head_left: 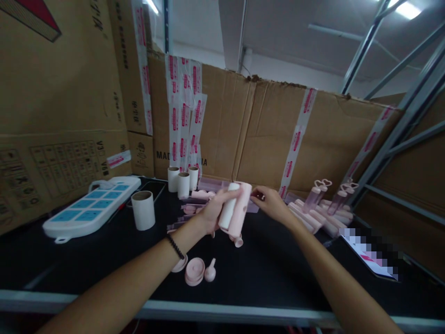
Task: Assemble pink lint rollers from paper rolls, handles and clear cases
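My left hand (211, 212) is wrapped round a pink tube-like casing (241, 211) with a white roll (227, 209) lying along it, tilted above the dark tabletop. Just to the right, my right hand (273, 203) has its fingers curled and pressed together near a pale purple tray (253, 208); whatever they hold, if anything, is hidden. A small pink knobbed part (238, 241) shows below the casing. Nearer the front edge lie stacked pink round caps (195, 270) and a pink bulb-shaped piece (210, 271) with a thin neck.
White rolls with cardboard cores stand upright: one roll (143, 211) at left, several behind. A power strip (93, 206) lies far left. At right are pink tubes (306, 215), clear purple pieces with heart-shaped loops (314, 197) and a phone (370, 255). Cardboard walls (222, 120) enclose the back.
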A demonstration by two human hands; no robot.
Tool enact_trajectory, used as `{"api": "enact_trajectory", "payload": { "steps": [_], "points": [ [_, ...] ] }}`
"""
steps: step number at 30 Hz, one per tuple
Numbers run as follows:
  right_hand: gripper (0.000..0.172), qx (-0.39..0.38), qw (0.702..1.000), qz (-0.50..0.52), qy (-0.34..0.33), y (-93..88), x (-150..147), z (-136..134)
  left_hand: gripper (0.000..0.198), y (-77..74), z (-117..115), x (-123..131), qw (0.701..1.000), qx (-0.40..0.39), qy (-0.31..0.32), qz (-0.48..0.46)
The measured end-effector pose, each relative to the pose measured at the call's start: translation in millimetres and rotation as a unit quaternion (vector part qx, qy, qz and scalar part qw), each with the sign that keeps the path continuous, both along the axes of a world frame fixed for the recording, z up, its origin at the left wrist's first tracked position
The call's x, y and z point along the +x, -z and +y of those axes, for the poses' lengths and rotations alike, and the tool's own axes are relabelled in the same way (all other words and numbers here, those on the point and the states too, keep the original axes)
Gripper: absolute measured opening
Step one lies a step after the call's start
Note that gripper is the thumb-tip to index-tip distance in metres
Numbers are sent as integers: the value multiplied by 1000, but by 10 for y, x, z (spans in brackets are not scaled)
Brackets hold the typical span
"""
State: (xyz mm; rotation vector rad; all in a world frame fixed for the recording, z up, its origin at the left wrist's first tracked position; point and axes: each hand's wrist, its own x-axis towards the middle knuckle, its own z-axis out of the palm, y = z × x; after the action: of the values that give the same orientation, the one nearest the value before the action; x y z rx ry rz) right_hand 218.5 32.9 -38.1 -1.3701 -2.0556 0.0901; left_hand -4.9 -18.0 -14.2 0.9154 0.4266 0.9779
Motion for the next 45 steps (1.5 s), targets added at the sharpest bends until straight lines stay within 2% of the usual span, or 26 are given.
{"api": "enact_trajectory", "payload": {
  "steps": [1, 3, 6, 8, 10, 13, 17, 20, 23, 26, 28, 30, 32, 34, 36, 39, 42, 45],
  "points": [
    [13, 16, 999, -8, -41, -19, -95, 19, 32, 3, -50, -14, 996, 26, 65, 48],
    [15, 49, 990, -32, -128, -54, -321, 67, 34, -8, -143, -40, 979, 90, 152, 105],
    [14, 64, 971, -75, -220, -99, -714, 155, 40, -79, -248, -64, 940, 166, 252, 158],
    [14, 70, 959, -102, -255, -121, -970, 221, 44, -137, -285, -69, 922, 185, 288, 180],
    [13, 74, 953, -120, -270, -133, -1190, 288, 48, -167, -294, -73, 918, 189, 292, 190],
    [10, 73, 951, -121, -276, -111, -1431, 386, 53, -124, -260, -84, 927, 182, 269, 188],
    [10, 51, 954, -108, -275, -9, -1621, 482, 45, -5, -196, -97, 933, 175, 257, 179],
    [16, 36, 956, -95, -275, 58, -1683, 502, 43, 2, -192, -99, 937, 170, 251, 176],
    [15, 37, 960, -54, -272, 44, -1632, 479, 51, -45, -214, -108, 944, 150, 253, 148],
    [19, 26, 966, 79, -244, -80, -1405, 407, 54, -70, -212, -124, 959, 131, 233, 94],
    [24, -11, 949, 220, -226, -200, -1156, 317, 53, -72, -185, -126, 965, 124, 225, 48],
    [27, -38, 915, 334, -224, -310, -862, 187, 52, -76, -136, -115, 968, 122, 220, -2],
    [28, -6, 901, 384, -203, -370, -566, 32, 50, -82, -71, -95, 973, 123, 184, -59],
    [29, 30, 887, 430, -168, -358, -308, -125, 45, -84, 6, -79, 982, 116, 111, -100],
    [29, 54, 884, 442, -139, -286, -119, -260, 40, -75, 88, -75, 991, 88, 30, -99],
    [32, 38, 911, 394, -118, -151, 12, -399, 36, -43, 196, -90, 997, 34, -62, -44],
    [32, 26, 938, 320, -130, -91, 0, -472, 36, -15, 259, -99, 992, 24, -123, -4],
    [29, 36, 943, 294, -153, -102, -58, -506, 39, -9, 270, -91, 988, 49, -149, 5]
  ]
}}
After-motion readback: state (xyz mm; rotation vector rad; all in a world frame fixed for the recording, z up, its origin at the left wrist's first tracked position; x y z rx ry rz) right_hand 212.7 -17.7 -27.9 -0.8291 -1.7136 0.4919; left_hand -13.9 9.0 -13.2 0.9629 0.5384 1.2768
